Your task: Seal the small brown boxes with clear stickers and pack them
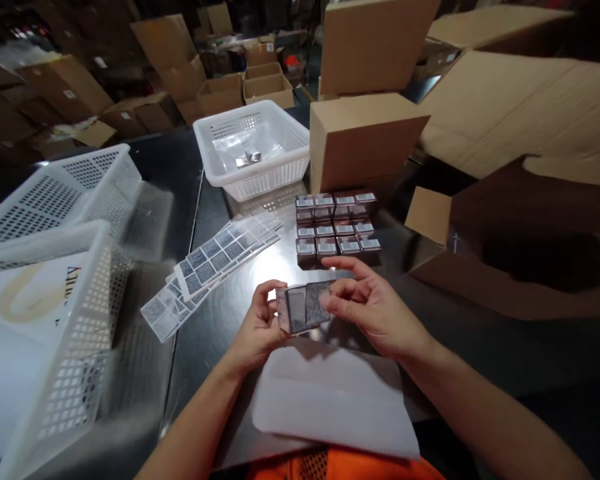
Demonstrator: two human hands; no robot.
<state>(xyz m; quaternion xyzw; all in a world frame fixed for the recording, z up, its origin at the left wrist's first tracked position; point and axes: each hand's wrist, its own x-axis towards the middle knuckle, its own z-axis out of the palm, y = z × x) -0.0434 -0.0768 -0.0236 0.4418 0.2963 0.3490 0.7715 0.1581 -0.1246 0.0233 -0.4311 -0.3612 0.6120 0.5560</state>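
My left hand (261,327) is closed around the end of a small box (295,311) with a grey panel on its face. My right hand (375,303) pinches a dark, patterned square label (317,301) between thumb and finger. The label overlaps the right part of the box; whether it is stuck down I cannot tell. Just beyond my hands stand several small brown boxes (316,248) in tight rows, barcodes showing on top. Sheets of grey square labels (215,256) lie fanned out to the left. A white backing sheet (330,400) lies close to my body.
A white plastic basket (260,180) with a few small items stands at the back. Two more white baskets (80,367) are on the left. A cardboard carton (365,147) stands behind the small boxes, and a large open carton (520,240) takes up the right.
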